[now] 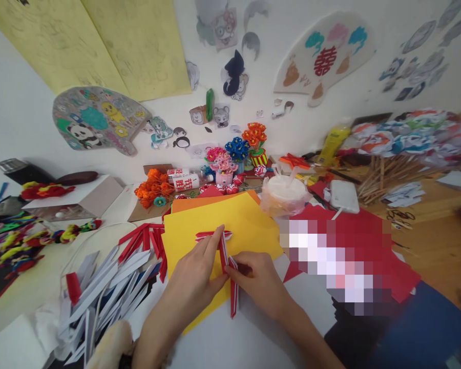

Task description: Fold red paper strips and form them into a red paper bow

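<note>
Red paper, folded into narrow strips with white edges, made up a T-shaped piece (223,250) that lay in front of the person, over a yellow sheet (249,220); its lower end reached out over a white sheet (211,341). The left hand (194,266) lay along the upper part, forefinger extended to the crossbar and thumb near the stem; whether its grip was closed on the paper could not be told. The right hand (257,274) pinched the stem lower down between thumb and fingers, its grip closed, the two hands almost meeting there.

An orange sheet (188,206) showed from under the yellow one. To the left, loose white strips (111,287) lay heaped on the tabletop (434,236), with folded red strips (145,238) just behind them. To the right, red sheets (392,256) were partly covered by a pixelated patch, and a white device (344,196) rested at their far edge, near a plastic-wrapped tub (286,188). Orange flowers (254,136) stood by the wall.
</note>
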Motion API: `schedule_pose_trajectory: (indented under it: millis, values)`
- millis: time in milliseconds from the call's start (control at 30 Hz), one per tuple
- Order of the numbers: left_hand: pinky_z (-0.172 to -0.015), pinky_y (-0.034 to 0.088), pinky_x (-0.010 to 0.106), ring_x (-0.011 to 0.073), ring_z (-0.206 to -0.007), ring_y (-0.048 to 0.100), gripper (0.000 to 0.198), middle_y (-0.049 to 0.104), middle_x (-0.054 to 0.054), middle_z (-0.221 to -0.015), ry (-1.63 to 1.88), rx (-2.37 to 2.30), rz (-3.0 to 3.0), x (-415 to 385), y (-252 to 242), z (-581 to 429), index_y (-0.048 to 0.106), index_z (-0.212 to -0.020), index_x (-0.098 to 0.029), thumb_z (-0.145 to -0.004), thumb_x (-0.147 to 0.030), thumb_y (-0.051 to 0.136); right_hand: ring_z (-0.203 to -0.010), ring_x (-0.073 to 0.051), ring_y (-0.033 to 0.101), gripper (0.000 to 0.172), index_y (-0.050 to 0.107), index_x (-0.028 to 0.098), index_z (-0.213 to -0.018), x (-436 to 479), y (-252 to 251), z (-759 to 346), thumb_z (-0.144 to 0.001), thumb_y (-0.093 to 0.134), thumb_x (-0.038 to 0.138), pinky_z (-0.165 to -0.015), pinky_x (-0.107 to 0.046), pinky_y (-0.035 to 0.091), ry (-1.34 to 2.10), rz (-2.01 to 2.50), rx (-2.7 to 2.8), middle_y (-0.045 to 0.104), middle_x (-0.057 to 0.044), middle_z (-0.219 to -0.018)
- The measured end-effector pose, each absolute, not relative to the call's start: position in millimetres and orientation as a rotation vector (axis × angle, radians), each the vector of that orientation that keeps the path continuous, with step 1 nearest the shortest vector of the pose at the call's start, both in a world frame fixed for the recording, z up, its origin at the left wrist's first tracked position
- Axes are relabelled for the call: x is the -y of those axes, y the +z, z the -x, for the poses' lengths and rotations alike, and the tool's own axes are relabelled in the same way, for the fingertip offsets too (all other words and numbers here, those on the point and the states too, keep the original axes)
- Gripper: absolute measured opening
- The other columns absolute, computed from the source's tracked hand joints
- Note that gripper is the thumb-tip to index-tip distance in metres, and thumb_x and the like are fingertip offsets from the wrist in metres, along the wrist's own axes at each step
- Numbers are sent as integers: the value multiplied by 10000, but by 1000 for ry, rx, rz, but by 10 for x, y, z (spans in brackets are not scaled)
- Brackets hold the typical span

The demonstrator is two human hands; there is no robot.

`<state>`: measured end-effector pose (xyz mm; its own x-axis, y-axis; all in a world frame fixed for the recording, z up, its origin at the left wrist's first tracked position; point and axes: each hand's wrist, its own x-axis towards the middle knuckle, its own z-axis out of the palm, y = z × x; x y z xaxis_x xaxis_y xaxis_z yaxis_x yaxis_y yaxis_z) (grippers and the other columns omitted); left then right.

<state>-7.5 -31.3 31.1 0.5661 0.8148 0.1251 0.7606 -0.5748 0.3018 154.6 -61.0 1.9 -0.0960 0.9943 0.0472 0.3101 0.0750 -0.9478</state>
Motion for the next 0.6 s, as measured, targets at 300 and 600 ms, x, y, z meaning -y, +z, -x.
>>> schedule_pose_trajectory:
  millis: [300,600]
  values:
    - [-856,533,389,251,-1116,581,817,556,87,-1260,443,-1319,-2600,320,292,57,128,-1461,-296,-786,-174,572,-507,-81,356,260,453,174,-557,601,9,-1523,-792,564,165,-491,-231,253,1060,1365,1504,422,56,-534]
    - [-889,517,390,247,-1149,559,776,545,86,-1271,470,-1291,-2540,334,310,31,179,-1448,-306,-798,-154,573,-507,-96,347,279,449,184,-545,601,8,-1513,-803,544,233,-493,-254,259,1052,1383,1470,414,42,-533]
